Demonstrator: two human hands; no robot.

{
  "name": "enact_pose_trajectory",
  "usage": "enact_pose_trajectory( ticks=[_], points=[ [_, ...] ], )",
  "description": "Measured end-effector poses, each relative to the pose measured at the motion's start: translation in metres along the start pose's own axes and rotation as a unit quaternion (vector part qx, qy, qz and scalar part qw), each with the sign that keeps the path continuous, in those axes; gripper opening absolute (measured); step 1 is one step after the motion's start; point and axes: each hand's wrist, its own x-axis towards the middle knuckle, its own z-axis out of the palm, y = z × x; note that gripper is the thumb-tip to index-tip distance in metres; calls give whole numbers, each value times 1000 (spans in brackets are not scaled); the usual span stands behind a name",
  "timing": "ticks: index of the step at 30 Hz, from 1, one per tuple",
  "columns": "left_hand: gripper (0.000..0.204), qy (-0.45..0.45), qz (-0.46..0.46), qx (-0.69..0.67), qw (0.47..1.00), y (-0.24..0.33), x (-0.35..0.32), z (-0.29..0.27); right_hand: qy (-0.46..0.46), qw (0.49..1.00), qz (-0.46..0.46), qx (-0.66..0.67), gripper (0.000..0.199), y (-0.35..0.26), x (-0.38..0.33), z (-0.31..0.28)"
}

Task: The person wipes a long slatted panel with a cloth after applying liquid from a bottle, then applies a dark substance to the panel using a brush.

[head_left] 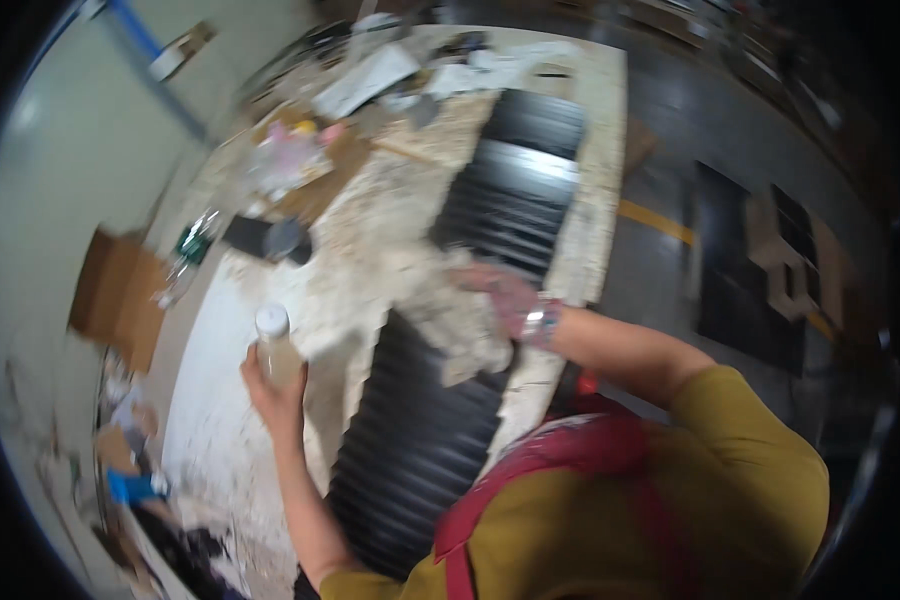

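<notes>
My left hand grips a small pale bottle with a white cap, held upright above the stained white worktable. My right hand presses a crumpled, dirty whitish rag onto the upper end of a black ribbed panel lying on the table. A watch or band sits on the right wrist. The picture is blurred by motion.
A second black ribbed panel lies farther along the table. Papers, a clear plastic bag and a dark flat object clutter the far end. A cardboard box stands on the floor at left. More dark panels lie on the floor at right.
</notes>
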Motion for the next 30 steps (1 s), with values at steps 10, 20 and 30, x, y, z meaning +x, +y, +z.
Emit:
enact_pose_trajectory(
  ticks=[10,20,30],
  points=[
    [80,-181,147,70,970,110,-33,6,78,882,-89,-457,68,11,-18,85],
    [68,-149,239,243,928,159,9,-14,101,988,-116,-29,46,5,-44,53],
    [53,-129,319,319,883,161,6,-35,21,986,-163,-30,62,39,-35,-18]
  ],
)
